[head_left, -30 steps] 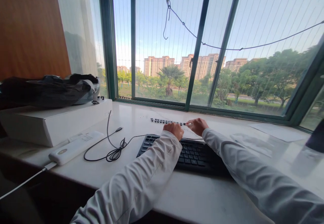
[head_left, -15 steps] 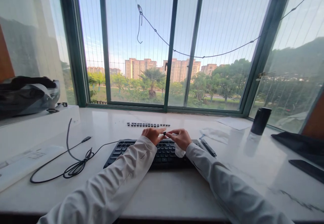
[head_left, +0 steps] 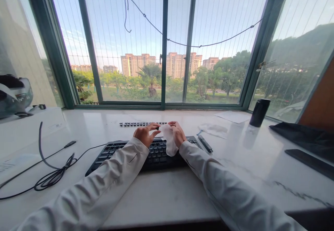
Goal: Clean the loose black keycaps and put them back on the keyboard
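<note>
Just above the black keyboard (head_left: pixel 159 154), my left hand (head_left: pixel 145 134) pinches a small black keycap (head_left: pixel 157 128) between thumb and fingertips. Close beside it on the right, my right hand (head_left: pixel 178 133) is closed on a thin white tissue (head_left: pixel 170 143), which hangs down over the keys. A row of small dark keycaps (head_left: pixel 138 124) lies on the white surface behind the keyboard, its right end partly behind my hands. My sleeves cover parts of the keyboard's front and sides.
A coiled cable (head_left: pixel 56 175) lies at left, near a white box (head_left: pixel 49 121). Right of the keyboard are a dark pen-like tool (head_left: pixel 205 144) and clear plastic (head_left: pixel 214 130). Farther right stand a black cylinder (head_left: pixel 259 113), dark cloth (head_left: pixel 300 137) and a flat black object (head_left: pixel 310 162).
My hands have moved apart slightly. The keycap is now in my left hand alone, and the tissue is raised in my right fingers. The view has shifted to the right.
</note>
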